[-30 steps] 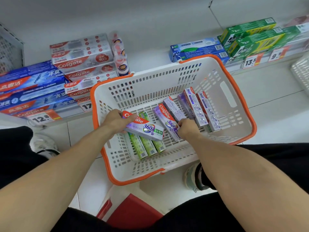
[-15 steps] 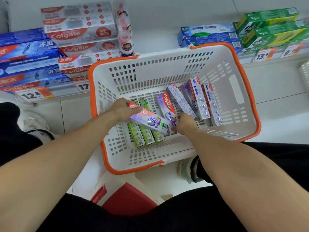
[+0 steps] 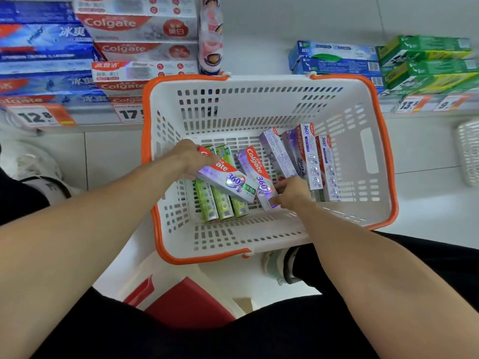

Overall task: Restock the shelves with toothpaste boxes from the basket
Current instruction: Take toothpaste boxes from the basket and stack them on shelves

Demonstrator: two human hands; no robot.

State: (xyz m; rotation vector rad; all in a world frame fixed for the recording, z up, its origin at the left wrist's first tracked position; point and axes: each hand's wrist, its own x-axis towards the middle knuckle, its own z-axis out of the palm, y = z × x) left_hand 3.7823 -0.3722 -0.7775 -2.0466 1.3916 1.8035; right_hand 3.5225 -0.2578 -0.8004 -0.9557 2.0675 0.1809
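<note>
A white basket with an orange rim (image 3: 383,161) stands on the floor below a low shelf (image 3: 85,117). Inside, my left hand (image 3: 189,158) grips one end of a purple Colgate 360 box (image 3: 228,181), lifted over three green boxes (image 3: 220,203). My right hand (image 3: 291,190) pinches the near end of a second purple Colgate 360 box (image 3: 256,168). Several more purple boxes (image 3: 305,156) lean together at the basket's right.
The shelf holds blue Colgate boxes (image 3: 44,58), red-and-white Colgate boxes (image 3: 140,29), light blue boxes (image 3: 334,59) and green boxes (image 3: 427,63), with price tags (image 3: 36,116) along its edge. A red-and-white stool (image 3: 186,299) is under me. A white wire basket (image 3: 467,151) sits far right.
The view has dropped closer to the basket. My left hand has raised and tilted its box over the green ones. My right hand has closed on the end of the second purple box.
</note>
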